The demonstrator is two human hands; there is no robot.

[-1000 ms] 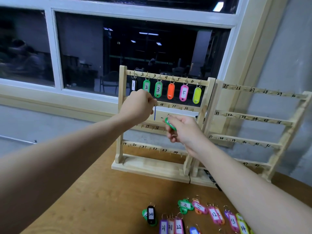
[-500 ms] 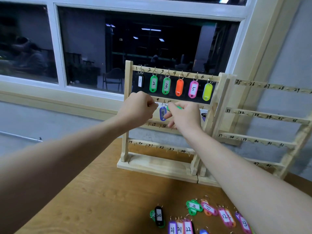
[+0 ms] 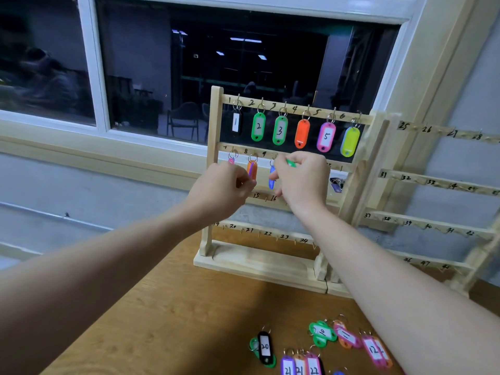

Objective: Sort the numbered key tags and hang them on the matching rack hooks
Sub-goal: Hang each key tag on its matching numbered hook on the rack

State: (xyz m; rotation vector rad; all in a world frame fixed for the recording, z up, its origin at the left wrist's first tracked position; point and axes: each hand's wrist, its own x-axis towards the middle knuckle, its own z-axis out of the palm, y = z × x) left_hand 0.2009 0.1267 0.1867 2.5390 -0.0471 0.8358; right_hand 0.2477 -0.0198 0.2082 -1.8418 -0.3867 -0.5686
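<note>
The right hand [image 3: 301, 180] is raised at the second rail of the pale wooden key rack [image 3: 270, 261], fingers curled and pinching a small green plastic key tag [image 3: 291, 163] near the hook past the number 9. The left hand [image 3: 220, 189] is beside it, fingers curled in front of the same rail; whether it holds anything cannot be told. Between the two hands hang an orange-and-purple tag [image 3: 252, 170] under the 8 and a blue tag [image 3: 271, 177] under the 9, both edge-on, with a pink tag [image 3: 231, 160] partly hidden behind the left hand under the 7, so three tags hang on that rail. The top rail carries six tags: black 1 [image 3: 236, 123], green 2 [image 3: 258, 127], green 3 [image 3: 280, 130], plain orange [image 3: 302, 133], pink 5 [image 3: 326, 137] and yellow-green [image 3: 350, 142]. A second wooden rack [image 3: 433, 226], numbered from 25 upward, stands touching the first on its right, with no tags showing on it. On the brown wooden tabletop [image 3: 162, 320] near the bottom edge lie loose tags, among them a black 20 [image 3: 264, 347] and a green 10 [image 3: 322, 332].
</note>
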